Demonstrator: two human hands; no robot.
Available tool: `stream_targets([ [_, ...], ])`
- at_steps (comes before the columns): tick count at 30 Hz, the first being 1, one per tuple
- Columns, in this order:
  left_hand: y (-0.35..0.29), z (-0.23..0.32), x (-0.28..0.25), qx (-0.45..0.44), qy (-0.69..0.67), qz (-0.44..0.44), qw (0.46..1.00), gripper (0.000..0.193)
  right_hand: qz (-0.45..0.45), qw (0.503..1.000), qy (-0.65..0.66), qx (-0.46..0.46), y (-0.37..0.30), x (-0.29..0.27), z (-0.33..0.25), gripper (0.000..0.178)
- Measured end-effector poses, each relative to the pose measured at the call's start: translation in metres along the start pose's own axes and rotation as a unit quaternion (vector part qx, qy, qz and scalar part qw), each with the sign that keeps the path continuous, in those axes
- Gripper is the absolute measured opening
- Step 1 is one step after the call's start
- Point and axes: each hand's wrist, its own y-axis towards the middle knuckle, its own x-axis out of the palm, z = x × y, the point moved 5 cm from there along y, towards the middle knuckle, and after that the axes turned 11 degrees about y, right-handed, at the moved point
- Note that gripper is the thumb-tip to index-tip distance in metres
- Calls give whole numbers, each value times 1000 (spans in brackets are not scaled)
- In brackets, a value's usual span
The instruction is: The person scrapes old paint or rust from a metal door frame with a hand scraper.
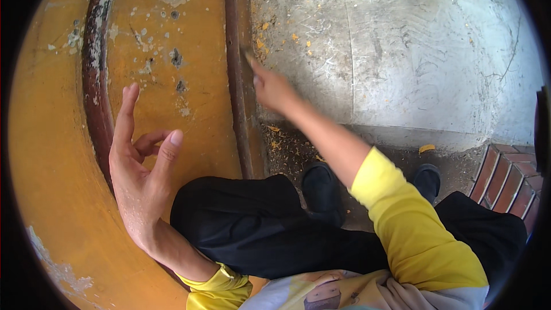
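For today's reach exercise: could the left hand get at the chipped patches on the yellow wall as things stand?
Probably yes. The left hand is open and holds nothing, raised close beside the wall, and nothing lies between it and the chipped patches above it.

The person wears yellow long sleeves [413, 224], black trousers [258, 224], black shoes [321, 189] and bare hands [140, 172].

We see bright, even daylight; glare whitens the upper right; fisheye edges bend into black; slight blur.
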Motion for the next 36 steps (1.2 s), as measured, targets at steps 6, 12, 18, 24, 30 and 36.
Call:
stream_targets([
  [6, -2, 1, -3, -15, 5, 12, 1000, 68, 41, 996, -14, -83, -49, 36, 17, 59],
  [12, 3, 2, 0, -21, 1, 14, 1000, 65, 86, 995, -29, -41, 54, -28, -15, 53],
  [18, -2, 1, -5, -28, 45, -22, 998, 63, 24, 997, 67, 12, -16, 20, 7, 55],
  [24, -1, 2, 1, -25, 41, -28, 998, 63, 67, 994, 87, -21, -22, 23, 11, 53],
  [30, -3, 8, -2, -13, 48, -26, 998, 65, 69, 993, 90, 17, -29, 15, 7, 53],
  [36, -4, -1, -4, 26, 49, -17, 998, 65, 87, 991, -14, 103, -30, -50, -35, 49],
])
